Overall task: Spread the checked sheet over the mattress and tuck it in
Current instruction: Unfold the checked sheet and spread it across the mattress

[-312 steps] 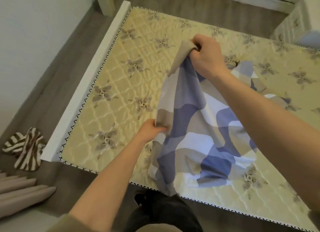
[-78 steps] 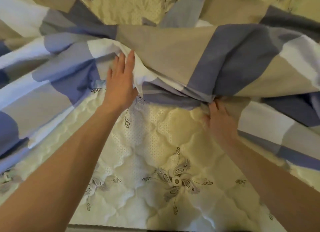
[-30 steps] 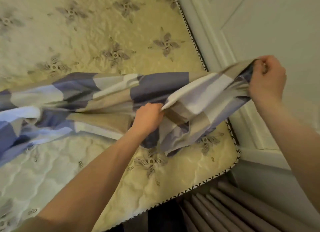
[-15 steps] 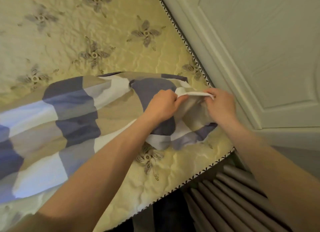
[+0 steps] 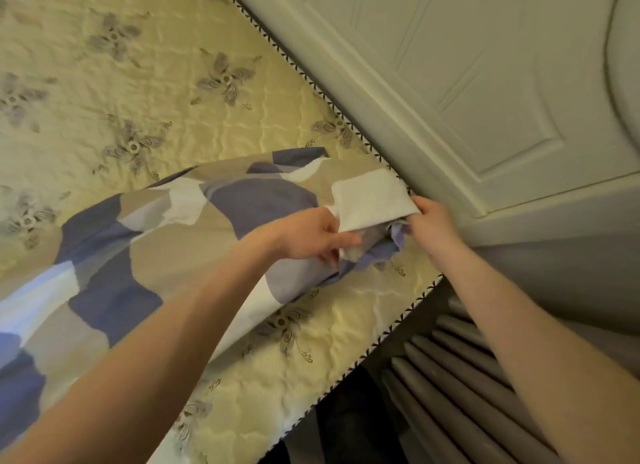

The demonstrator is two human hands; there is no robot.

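No text, label, brand, number or sign can be read anywhere in view. The checked sheet, from 9 o'clock to the centre, carries only plain blocks of colour. The mattress, from 10 to 12 o'clock, carries stitched flower motifs. Their fine gold curls near 6 o'clock are soft in this view and appear to be ornament rather than letters. The headboard at 2 o'clock shows only moulded panel lines.
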